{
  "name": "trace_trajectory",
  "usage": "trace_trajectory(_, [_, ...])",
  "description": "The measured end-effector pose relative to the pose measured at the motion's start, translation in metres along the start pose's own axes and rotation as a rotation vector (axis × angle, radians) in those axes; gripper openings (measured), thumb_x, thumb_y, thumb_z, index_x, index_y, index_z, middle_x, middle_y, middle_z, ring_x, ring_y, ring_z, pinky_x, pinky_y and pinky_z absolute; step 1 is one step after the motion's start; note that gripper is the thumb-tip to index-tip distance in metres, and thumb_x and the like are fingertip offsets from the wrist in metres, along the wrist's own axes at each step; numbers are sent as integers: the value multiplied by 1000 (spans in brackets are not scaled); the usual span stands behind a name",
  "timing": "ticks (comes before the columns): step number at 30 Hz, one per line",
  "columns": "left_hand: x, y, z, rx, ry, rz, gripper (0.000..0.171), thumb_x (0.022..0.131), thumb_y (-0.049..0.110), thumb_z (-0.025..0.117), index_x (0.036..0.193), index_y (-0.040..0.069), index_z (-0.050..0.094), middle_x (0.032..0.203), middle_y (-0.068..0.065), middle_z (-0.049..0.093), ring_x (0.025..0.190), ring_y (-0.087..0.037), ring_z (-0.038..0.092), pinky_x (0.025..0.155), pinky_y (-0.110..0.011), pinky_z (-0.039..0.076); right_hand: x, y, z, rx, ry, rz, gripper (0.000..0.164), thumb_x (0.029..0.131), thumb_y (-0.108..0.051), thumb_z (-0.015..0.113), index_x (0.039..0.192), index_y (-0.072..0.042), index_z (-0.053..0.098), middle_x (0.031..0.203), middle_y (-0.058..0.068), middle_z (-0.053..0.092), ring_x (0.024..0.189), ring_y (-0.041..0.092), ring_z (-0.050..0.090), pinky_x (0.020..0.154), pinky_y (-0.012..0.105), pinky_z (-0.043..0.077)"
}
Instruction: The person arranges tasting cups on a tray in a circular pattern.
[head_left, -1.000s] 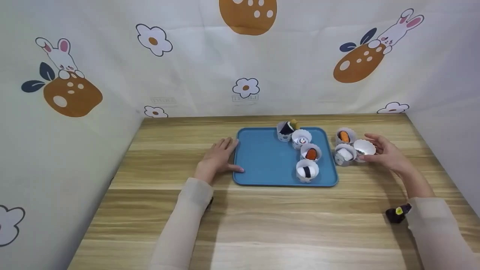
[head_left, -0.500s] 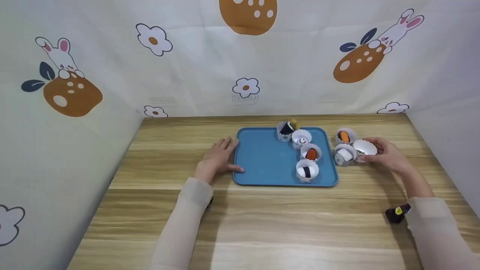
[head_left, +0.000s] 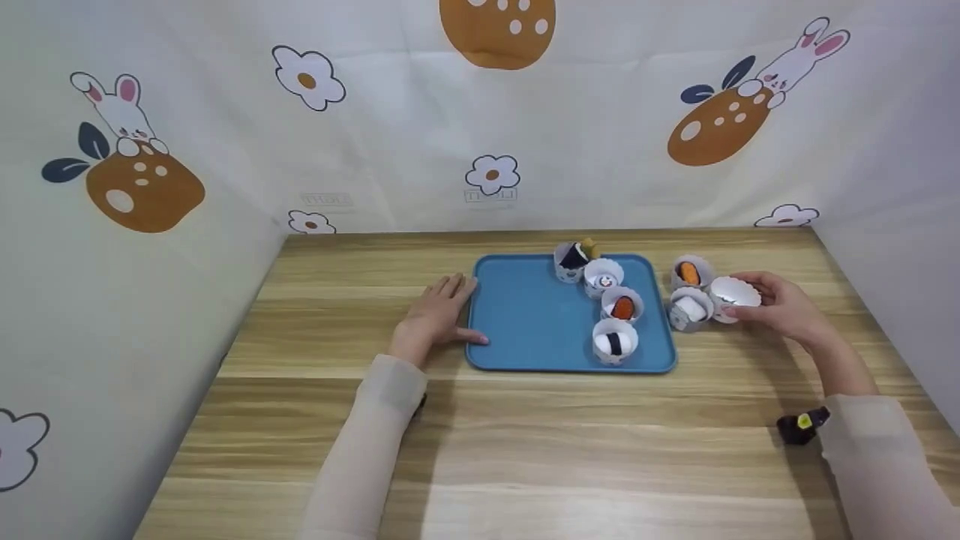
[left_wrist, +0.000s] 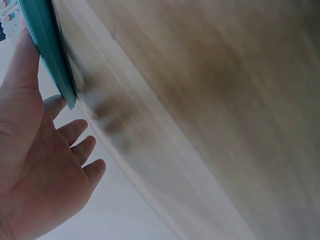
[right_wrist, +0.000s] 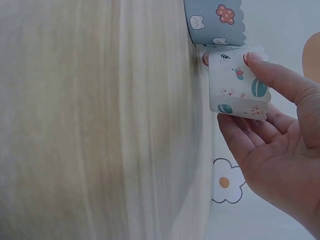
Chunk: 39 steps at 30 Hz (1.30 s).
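Observation:
My right hand (head_left: pixel 787 309) holds a white scalloped paper cup (head_left: pixel 738 292) right of the tray, its thumb at the rim and fingers on the far side. In the right wrist view this paper cup (right_wrist: pixel 237 87) shows small leaf and flower prints. Close to it stand a paper cup with an orange-topped toy sushi (head_left: pixel 690 274) and a grey one with a white piece (head_left: pixel 688 311). My left hand (head_left: pixel 433 319) rests at the left edge of the blue tray (head_left: pixel 525 326), fingers spread. In the left wrist view its thumb (left_wrist: pixel 22 67) lies along the tray's rim.
Several paper cups with toy sushi stand on the tray's right half, among them one with a black-banded white piece (head_left: pixel 615 343) and one with a red-orange piece (head_left: pixel 622 307). A printed cloth (head_left: pixel 390 150) hangs behind the wooden table (head_left: pixel 570 442).
The right hand's fingers have closed in on the white paper cup, which has shifted slightly right, away from the grey cup. The left hand and tray have stayed put.

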<state>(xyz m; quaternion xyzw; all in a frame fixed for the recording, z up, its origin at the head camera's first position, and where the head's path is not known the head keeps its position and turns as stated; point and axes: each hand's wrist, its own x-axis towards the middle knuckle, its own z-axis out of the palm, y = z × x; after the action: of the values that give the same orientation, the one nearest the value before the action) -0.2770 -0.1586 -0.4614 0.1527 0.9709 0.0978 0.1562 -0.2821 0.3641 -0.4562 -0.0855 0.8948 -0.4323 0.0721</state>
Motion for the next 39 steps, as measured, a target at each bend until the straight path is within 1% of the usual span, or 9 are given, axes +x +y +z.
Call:
trace_trajectory(1, [0, 0, 0, 0, 1, -1, 108, 82, 63, 71, 161, 16, 14, 168, -16, 10, 156, -37, 8, 128, -50, 11, 0, -1, -1, 2, 4, -6, 66, 91, -14, 73, 141, 14, 40, 129, 21, 54, 95, -18, 48, 79, 2, 43])
trace_trajectory(3, [1, 0, 1, -1, 2, -1, 108, 82, 63, 71, 162, 16, 14, 168, -16, 10, 156, -37, 8, 128, -50, 11, -2, -3, -3, 11, 16, -14, 65, 90, -14, 73, 139, 15, 42, 120, 6, 57, 93, -17, 50, 78, 3, 45])
trace_trajectory(6, [0, -1, 1, -6, 3, -1, 108, 81, 63, 71, 161, 16, 15, 168, -16, 10, 156, -36, 8, 128, -50, 10, -4, -5, -6, 47, 27, -32, 63, 90, -11, 73, 138, 16, 41, 108, -15, 56, 92, -16, 52, 77, 4, 47])
trace_trajectory(9, [0, -1, 1, -12, 3, -1, 108, 81, 63, 71, 161, 16, 15, 168, -16, 10, 156, -37, 8, 128, -50, 10, -6, -9, -8, 76, 38, -54, 61, 90, -9, 73, 136, 17, 42, 100, -26, 56, 90, -15, 55, 75, 5, 49])
trace_trajectory(13, [1, -1, 1, -10, 2, 1, 108, 82, 63, 70, 161, 16, 15, 168, -17, 10, 156, -37, 8, 128, -50, 11, -9, -13, -11, 87, 39, -69, 59, 91, -7, 71, 135, 17, 42, 99, -27, 57, 90, -13, 56, 74, 7, 50])
trace_trajectory(22, [0, 0, 1, 11, -3, -4, 109, 82, 65, 68, 162, 17, 13, 169, -15, 9, 157, -35, 7, 129, -47, 10, -11, -20, -14, 76, 43, -48, 57, 92, -9, 70, 137, 13, 42, 101, -30, 56, 93, -15, 55, 75, 6, 49])
trace_trajectory(26, [0, 1, 0, 4, 0, -5, 108, 82, 65, 69, 162, 17, 13, 169, -15, 10, 157, -35, 7, 129, -47, 9, -13, -26, -13, 76, 42, -63, 56, 92, -9, 70, 136, 13, 43, 102, -28, 57, 93, -14, 56, 75, 6, 49])
trace_trajectory(31, [0, 1, 0, 9, -2, -4, 108, 83, 64, 68, 162, 16, 13, 169, -16, 9, 156, -36, 7, 129, -48, 9, -17, -35, -12, 64, 40, -69, 59, 92, -13, 71, 137, 12, 43, 105, -28, 55, 94, -14, 56, 77, 5, 49])
trace_trajectory(39, [1, 1, 0, 15, -10, -5, 109, 82, 65, 69, 162, 16, 13, 169, -16, 9, 156, -36, 6, 129, -48, 9, -17, -45, -6, 74, 30, -57, 59, 92, -14, 72, 139, 7, 45, 108, -23, 56, 94, -9, 57, 77, 8, 51])
